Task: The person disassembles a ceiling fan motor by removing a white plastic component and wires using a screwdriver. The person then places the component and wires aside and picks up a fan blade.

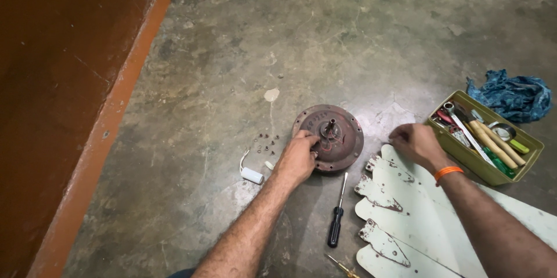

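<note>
A round rusty-brown fan motor [342, 133] lies flat on the concrete floor, a short shaft and red wires at its centre. My left hand [297, 157] rests on its near-left edge, fingers on the housing. My right hand [413, 143], an orange band on the wrist, hovers just right of the motor, above the tip of a pale fan blade [406, 197], fingers pinched together; whether it holds something small I cannot tell.
Several pale fan blades fan out at lower right. A black-handled screwdriver [337, 217] lies below the motor. Small screws [267, 143] and a white capacitor [252, 175] sit to the left. An olive tool tray [525, 159] and a blue rag [513, 95] are at right. A brown wall [64, 81] runs along the left.
</note>
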